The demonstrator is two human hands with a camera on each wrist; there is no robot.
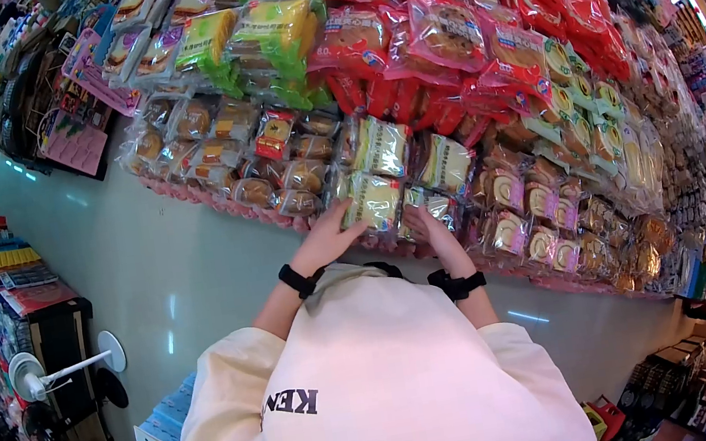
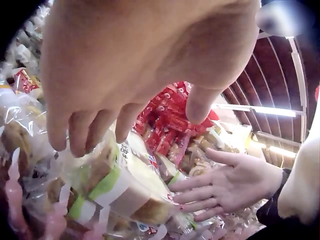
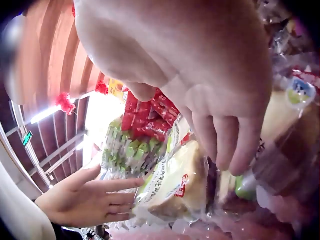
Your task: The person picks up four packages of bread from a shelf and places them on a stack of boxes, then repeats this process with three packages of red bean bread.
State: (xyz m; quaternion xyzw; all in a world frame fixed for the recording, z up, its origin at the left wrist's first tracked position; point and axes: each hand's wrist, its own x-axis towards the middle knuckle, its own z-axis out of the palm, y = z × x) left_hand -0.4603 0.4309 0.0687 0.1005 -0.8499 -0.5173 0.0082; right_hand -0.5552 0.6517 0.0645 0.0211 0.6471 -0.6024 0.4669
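Observation:
A clear-wrapped packet of sliced bread (image 1: 373,200) with a white and green label lies at the front of the heaped display. At its left side is my left hand (image 1: 333,236), fingers extended along the wrapper. My right hand (image 1: 432,232) is on the other side, over a neighbouring bread packet (image 1: 434,205). In the left wrist view the bread (image 2: 142,187) sits between both hands, and the right palm faces it with straight fingers. The right wrist view shows the left hand (image 3: 90,197) flat, fingertips right at the packet's edge (image 3: 172,187).
Behind are more bread packets (image 1: 381,146), red bags (image 1: 444,32) and green-yellow bags (image 1: 269,38). Wrapped buns (image 1: 252,192) lie to the left, swirl rolls (image 1: 540,203) to the right. Pink ruffled trim (image 1: 224,204) edges the display. A white stand (image 1: 76,368) is on the left.

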